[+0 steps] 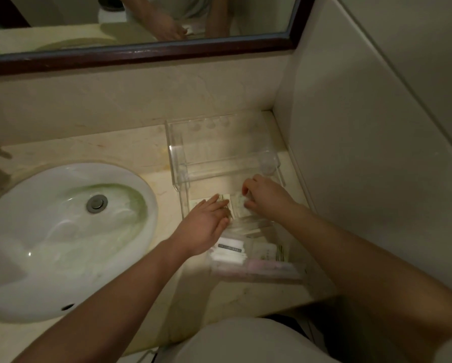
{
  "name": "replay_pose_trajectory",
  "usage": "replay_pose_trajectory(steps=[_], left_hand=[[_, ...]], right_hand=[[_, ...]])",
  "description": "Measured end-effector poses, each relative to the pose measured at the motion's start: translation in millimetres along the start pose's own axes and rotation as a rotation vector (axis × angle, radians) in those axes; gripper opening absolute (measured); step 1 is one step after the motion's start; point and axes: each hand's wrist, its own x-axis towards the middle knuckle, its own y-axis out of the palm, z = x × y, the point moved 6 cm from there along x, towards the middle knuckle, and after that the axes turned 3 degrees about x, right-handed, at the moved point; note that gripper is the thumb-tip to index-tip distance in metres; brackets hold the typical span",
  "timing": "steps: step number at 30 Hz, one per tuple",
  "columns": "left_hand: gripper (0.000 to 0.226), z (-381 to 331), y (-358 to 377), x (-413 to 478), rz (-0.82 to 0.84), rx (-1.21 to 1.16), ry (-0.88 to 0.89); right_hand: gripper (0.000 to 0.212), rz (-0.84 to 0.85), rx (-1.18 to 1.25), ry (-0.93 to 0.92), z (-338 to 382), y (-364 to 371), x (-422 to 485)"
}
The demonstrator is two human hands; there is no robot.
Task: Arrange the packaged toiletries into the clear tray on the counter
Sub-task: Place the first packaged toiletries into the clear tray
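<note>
A clear stepped acrylic tray (176, 163) stands on the marble counter by the right wall. In its middle section lie pale packets: one with a striped edge (224, 199) under the fingers of my left hand (206, 221), which rests flat on it, and a cream packet (239, 205) that my right hand (266, 199) pinches at its right edge. In the front section sit a white packet with a dark label (230, 248), a cream packet (265, 251) and a long pinkish package (269, 265).
A white oval sink (49, 231) with a metal drain (96, 203) fills the left of the counter. A dark-framed mirror (141, 52) hangs above the backsplash. The tiled wall (376, 153) closes the right side. The counter's front edge runs just below the tray.
</note>
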Motion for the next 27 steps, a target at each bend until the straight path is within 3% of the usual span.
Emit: replay_pose_trajectory(steps=[4, 8, 11, 16, 21, 27], left_hand=[[0.029, -7.8, -12.5, -9.0, -0.182, -0.062, 0.033], [0.066, -22.8, -7.9, -21.4, -0.039, 0.067, 0.079], [0.075, -28.1, -1.7, -24.3, 0.024, 0.169, 0.093], [0.054, -26.7, 1.2, -25.9, 0.01, 0.216, 0.033], [0.037, -22.7, 4.9, -29.8, -0.05, 0.163, 0.014], [0.03, -24.2, -11.0, -36.1, -0.182, -0.062, -0.064]], right_hand=[[0.03, -0.025, 0.13, 0.013, -0.2, -4.9, -8.4], [0.019, -0.196, 0.31, 0.083, -1.7, -15.7, -42.8], [0.012, -0.214, 0.375, 0.125, 1.6, -9.3, -73.3], [0.009, -0.185, 0.414, 0.202, 5.2, 7.2, -115.2], [0.019, -0.09, 0.397, 0.245, 3.0, 27.4, -136.3], [0.038, 0.039, 0.154, 0.082, 13.3, 47.3, -136.6]])
